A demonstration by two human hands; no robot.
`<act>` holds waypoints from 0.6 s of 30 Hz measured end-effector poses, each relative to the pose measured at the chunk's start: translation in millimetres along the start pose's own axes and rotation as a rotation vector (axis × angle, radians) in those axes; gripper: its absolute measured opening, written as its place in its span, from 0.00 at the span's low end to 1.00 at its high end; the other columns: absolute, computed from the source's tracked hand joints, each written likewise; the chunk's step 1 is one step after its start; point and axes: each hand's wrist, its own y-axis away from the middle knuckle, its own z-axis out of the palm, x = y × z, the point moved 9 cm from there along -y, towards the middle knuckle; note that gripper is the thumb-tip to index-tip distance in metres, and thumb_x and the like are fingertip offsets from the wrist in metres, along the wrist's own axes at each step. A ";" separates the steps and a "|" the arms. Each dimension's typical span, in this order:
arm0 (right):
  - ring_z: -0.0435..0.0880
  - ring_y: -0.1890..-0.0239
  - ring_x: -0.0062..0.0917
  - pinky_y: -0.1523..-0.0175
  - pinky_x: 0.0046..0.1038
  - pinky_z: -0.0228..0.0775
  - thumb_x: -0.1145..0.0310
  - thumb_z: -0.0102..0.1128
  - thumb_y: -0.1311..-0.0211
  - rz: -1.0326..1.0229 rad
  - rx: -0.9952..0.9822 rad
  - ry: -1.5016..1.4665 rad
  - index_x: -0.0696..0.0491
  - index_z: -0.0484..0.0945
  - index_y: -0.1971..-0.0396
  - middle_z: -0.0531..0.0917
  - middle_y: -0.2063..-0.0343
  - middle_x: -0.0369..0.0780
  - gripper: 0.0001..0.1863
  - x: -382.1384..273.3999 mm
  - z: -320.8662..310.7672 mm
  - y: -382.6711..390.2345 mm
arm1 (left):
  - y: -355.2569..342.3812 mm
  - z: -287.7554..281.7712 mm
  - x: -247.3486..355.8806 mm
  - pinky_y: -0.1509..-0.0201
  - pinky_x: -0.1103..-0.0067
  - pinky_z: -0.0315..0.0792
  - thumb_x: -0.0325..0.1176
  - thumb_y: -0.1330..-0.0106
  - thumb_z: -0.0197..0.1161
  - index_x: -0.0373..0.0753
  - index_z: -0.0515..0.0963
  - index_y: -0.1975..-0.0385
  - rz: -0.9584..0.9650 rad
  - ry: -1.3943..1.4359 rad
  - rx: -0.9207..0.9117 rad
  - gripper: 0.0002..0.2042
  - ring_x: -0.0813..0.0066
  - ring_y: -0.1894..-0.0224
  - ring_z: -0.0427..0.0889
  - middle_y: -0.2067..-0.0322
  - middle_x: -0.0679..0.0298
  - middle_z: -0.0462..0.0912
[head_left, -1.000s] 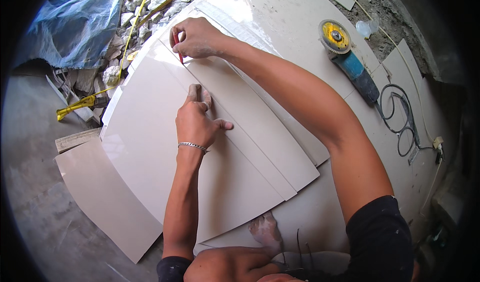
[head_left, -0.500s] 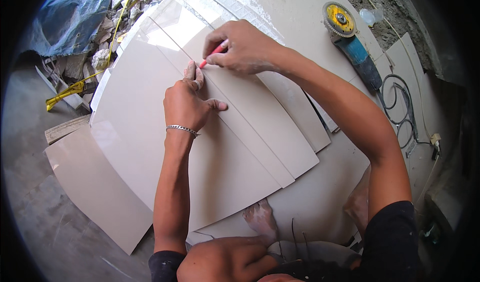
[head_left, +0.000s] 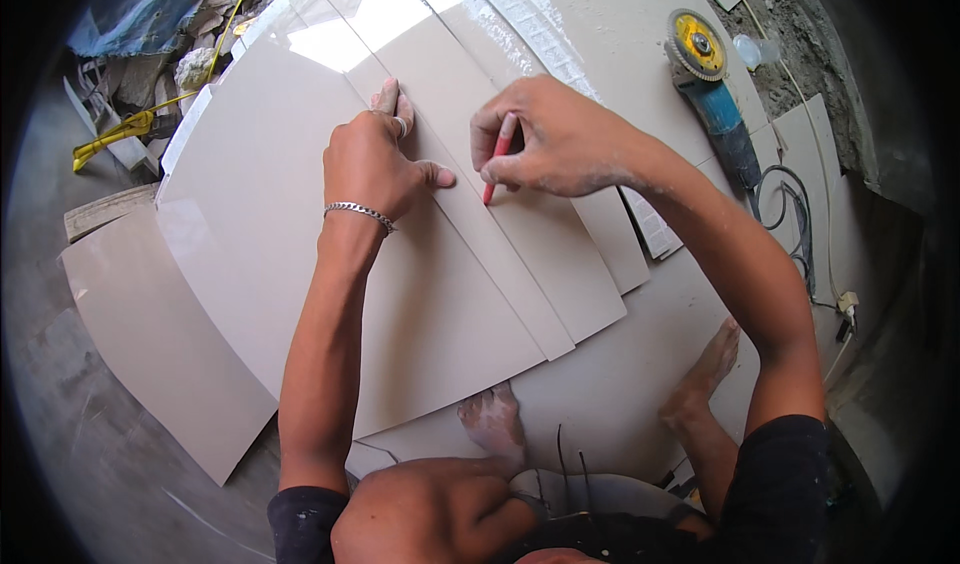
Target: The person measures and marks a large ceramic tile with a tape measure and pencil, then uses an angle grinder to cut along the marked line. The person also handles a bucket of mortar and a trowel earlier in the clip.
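Large glossy beige tiles lie overlapping in front of me. My left hand [head_left: 372, 159] rests flat on the top tile [head_left: 250, 214], thumb stretched out and fingers lying along a narrow beige strip [head_left: 490, 289] at its right side. A bracelet circles that wrist. In my right hand [head_left: 565, 139] is a red pencil or marker [head_left: 497, 169], held between thumb and fingers. Its tip points down at the tile beneath [head_left: 565, 264], just right of the strip's edge. Whether the tip touches the surface I cannot tell.
An angle grinder [head_left: 712, 99] with a toothed disc lies at the upper right, its black cable [head_left: 795, 204] coiled beside it. Rubble [head_left: 195, 69] and a blue sheet [head_left: 140, 14] are at the upper left. Another tile [head_left: 165, 329] lies lower left. My bare feet are close to the tiles' near edge.
My right hand has moved toward me and to the right with the red pencil or marker, away from my left fingertips. The left hand stays pressed on the tile. The view has shifted slightly.
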 end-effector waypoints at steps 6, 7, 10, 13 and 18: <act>0.89 0.65 0.32 0.55 0.31 0.81 0.72 0.66 0.41 -0.102 0.307 -0.006 0.58 0.87 0.66 0.89 0.68 0.46 0.07 -5.2 -16.5 -18.0 | 0.2 -1.9 0.4 0.30 0.71 0.76 0.35 0.66 0.88 0.27 0.77 0.37 -0.005 -0.013 0.019 0.48 0.59 0.31 0.78 0.27 0.61 0.70; 0.90 0.64 0.32 0.55 0.32 0.82 0.71 0.66 0.40 -0.064 0.343 0.015 0.58 0.87 0.66 0.89 0.66 0.47 0.07 -1.2 -12.8 -12.3 | 0.7 -1.9 0.5 0.30 0.71 0.76 0.35 0.66 0.88 0.27 0.77 0.37 -0.004 -0.004 0.024 0.48 0.59 0.32 0.78 0.27 0.61 0.70; 0.90 0.63 0.38 0.53 0.34 0.82 0.72 0.67 0.38 -0.040 0.329 -0.036 0.59 0.86 0.66 0.87 0.65 0.49 0.06 2.3 9.0 34.3 | 0.6 -1.4 -1.6 0.32 0.71 0.78 0.35 0.65 0.88 0.27 0.77 0.38 -0.024 0.036 0.040 0.47 0.60 0.32 0.79 0.28 0.63 0.70; 0.88 0.66 0.36 0.57 0.32 0.80 0.74 0.68 0.40 -0.014 0.321 0.013 0.58 0.85 0.65 0.87 0.67 0.46 0.05 0.7 29.5 90.8 | 0.3 0.3 -1.5 0.34 0.71 0.79 0.34 0.65 0.88 0.26 0.78 0.39 -0.024 0.010 0.052 0.46 0.60 0.33 0.80 0.28 0.65 0.71; 0.87 0.67 0.38 0.59 0.32 0.78 0.76 0.68 0.41 0.133 0.226 -0.080 0.57 0.85 0.65 0.86 0.68 0.46 0.05 9.5 65.5 173.7 | 1.1 0.4 -0.5 0.37 0.71 0.81 0.34 0.63 0.88 0.26 0.78 0.39 -0.043 0.040 0.065 0.45 0.61 0.34 0.82 0.28 0.70 0.72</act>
